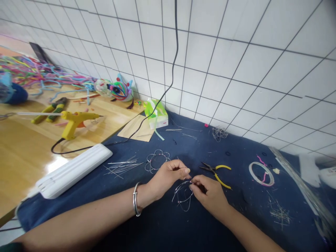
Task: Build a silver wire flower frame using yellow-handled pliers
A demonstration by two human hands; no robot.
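Both hands meet over the dark blue cloth at a looped wire piece (184, 200) with small beads on it. My right hand (208, 190) pinches the upper right part of that piece between thumb and fingers. My left hand (172, 176) is closed in a pinch just above it, at a thin wire near the piece's top; the exact contact is hard to see. A flower-shaped wire ring (158, 161) with beads lies flat beyond my left hand. Yellow-handled pliers (216, 170) rest on the cloth past my right hand, jaws pointing left.
Loose wires (124, 166) lie left, beside a white power strip (75, 171). A yellow glue gun (73, 122) is on the wooden table. A tissue pack (156, 115) stands by the tiled wall. At right are a wire coil (249, 175) and cut wire bits (280, 214).
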